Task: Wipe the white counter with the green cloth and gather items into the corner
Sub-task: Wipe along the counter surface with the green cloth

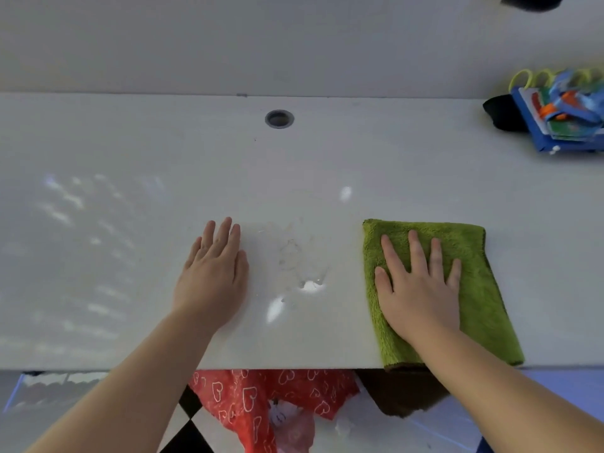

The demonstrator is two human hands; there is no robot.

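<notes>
The white counter [130, 191] fills most of the view. A folded green cloth [483, 289] lies flat at its front right, its near end hanging over the front edge. My right hand [421, 289] presses on the cloth with fingers spread and straight. Left of the cloth, my left hand [212, 276] rests flat on the bare counter, fingers together. Between the hands is a faint smeared patch with wet spots [294, 263]. A pile of colourful items [565, 112], blue, green and orange with yellow loops, sits in the far right corner beside a black object [500, 111].
A round grey-rimmed hole [279, 119] sits near the counter's back edge, against a plain wall. Below the front edge are a red bag with heart shapes [261, 400] and a black-and-white checked floor [188, 433]. A dark object [532, 1] shows at the top right.
</notes>
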